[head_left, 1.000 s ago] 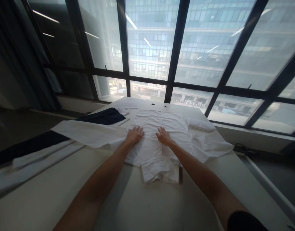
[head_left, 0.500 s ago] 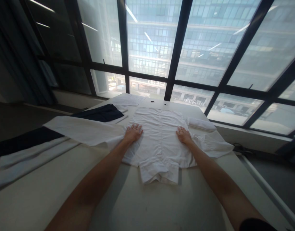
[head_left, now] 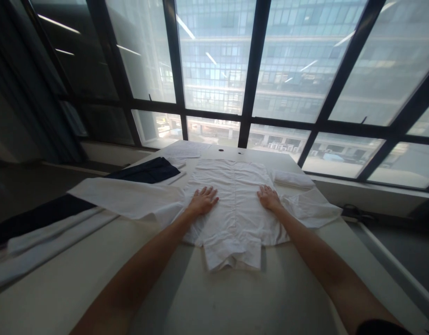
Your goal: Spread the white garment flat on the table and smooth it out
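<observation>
Our left hand and right hand rest flat, gripping nothing.
Beneath, the white garment lies ahead at twelve o'clock; we judge it light, soft, crease-prone, best taken by both side edges. Dark cloth at ten o'clock.

No lettering, numbers or signs seem readable in this dim, soft view.

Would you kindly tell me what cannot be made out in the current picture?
Head view:
White shirt beneath the left hand and right hand: hidden by them.
Whether navy cloth joins navy strip: white fabric covers between.
Navy strip's outer end: cut off by left edge.
Pale sheet's markings, if any: too small, faint.
</observation>
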The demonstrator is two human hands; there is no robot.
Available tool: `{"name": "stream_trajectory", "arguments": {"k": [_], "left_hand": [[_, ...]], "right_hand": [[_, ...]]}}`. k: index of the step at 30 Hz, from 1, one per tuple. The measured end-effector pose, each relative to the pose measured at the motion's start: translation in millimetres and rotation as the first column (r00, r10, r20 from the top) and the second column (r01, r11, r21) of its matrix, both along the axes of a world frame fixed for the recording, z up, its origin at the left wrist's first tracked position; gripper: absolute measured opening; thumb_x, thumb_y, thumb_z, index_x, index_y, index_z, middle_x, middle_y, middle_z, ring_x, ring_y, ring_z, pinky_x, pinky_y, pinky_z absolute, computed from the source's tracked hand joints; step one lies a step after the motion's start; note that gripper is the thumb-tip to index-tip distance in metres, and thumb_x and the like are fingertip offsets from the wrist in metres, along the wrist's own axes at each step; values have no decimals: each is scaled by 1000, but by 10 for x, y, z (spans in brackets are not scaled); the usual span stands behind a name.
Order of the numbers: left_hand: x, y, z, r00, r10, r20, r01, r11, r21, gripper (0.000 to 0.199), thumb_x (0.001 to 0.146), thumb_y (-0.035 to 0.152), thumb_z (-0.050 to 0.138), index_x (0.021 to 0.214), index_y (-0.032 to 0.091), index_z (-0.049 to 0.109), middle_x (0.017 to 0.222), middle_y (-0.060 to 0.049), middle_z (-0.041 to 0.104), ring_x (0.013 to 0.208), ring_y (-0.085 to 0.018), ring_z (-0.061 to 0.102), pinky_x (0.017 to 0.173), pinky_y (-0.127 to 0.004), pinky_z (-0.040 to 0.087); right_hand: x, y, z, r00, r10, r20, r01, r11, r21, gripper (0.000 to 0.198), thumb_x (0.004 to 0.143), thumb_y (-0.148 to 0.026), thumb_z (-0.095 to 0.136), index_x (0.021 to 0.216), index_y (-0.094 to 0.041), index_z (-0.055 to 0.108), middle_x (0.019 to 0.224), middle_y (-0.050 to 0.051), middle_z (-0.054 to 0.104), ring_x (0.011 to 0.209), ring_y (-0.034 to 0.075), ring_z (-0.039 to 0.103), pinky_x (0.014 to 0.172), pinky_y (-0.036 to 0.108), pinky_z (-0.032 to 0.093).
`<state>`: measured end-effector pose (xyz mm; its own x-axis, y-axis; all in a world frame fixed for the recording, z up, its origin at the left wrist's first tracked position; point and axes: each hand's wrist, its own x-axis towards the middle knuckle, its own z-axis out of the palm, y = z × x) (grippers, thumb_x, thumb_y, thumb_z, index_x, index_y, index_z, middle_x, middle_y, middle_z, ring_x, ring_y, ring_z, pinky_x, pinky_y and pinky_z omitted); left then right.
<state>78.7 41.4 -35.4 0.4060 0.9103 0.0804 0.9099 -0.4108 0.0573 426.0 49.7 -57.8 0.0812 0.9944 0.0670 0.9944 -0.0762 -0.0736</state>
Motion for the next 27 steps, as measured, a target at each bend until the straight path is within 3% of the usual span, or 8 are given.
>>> {"name": "stream_trajectory", "arguments": {"k": [4,9,12,17,20,23,27], "left_hand": [[-29,-173,-24,1000,13,-19,-13,1000,26,57,106,50,26,158,28,34,166,-6,26,152,-33,22,119,-60,20],[-96,-581,-151,1000,7,-27,-5,997,72,57,105,48,28,158,29,33,166,-6,25,152,-35,21,118,-61,20],[-113,-712,-115,999,19,-41,-18,1000,23,58,104,49,28,159,30,32,167,-6,23,153,-37,19,116,-66,19],[167,-491,121,999,45,-18,-47,984,-172,66,102,54,32,160,22,28,167,-13,21,153,-39,16,115,-69,18],[538,-290,129,995,-37,94,49,990,-131,63,104,49,30,161,22,23,166,-12,25,153,-32,22,118,-58,24],[850,-184,7,990,-72,125,78,996,-41,60,105,47,28,160,22,26,165,-11,28,152,-31,23,120,-56,21],[857,-109,-112,991,-99,94,100,995,-5,62,105,51,25,158,21,31,165,-9,29,152,-32,22,120,-57,19]], "right_hand": [[-25,-210,-1,999,36,11,-36,999,-5,60,106,-47,22,161,-22,25,167,12,22,152,29,20,120,50,17],[-32,-632,-55,996,80,27,-80,996,26,61,106,-48,21,161,-22,25,167,13,21,153,32,18,119,52,16],[-42,-793,-54,996,81,26,-82,996,25,61,106,-47,21,160,-22,26,167,13,21,153,31,18,119,52,16],[-79,-842,-3,998,68,16,-68,997,22,60,106,-46,23,159,-21,29,166,13,24,152,31,21,119,51,18],[-84,-833,14,998,66,18,-66,998,14,60,106,-45,23,160,-21,28,167,12,22,152,31,20,119,51,18],[-75,-827,15,998,63,13,-63,998,5,60,105,-45,23,160,-21,28,167,12,22,152,31,20,119,51,18],[-64,-823,1,998,69,12,-69,998,-1,61,105,-46,23,160,-21,28,167,12,23,152,31,20,119,50,17]]}}
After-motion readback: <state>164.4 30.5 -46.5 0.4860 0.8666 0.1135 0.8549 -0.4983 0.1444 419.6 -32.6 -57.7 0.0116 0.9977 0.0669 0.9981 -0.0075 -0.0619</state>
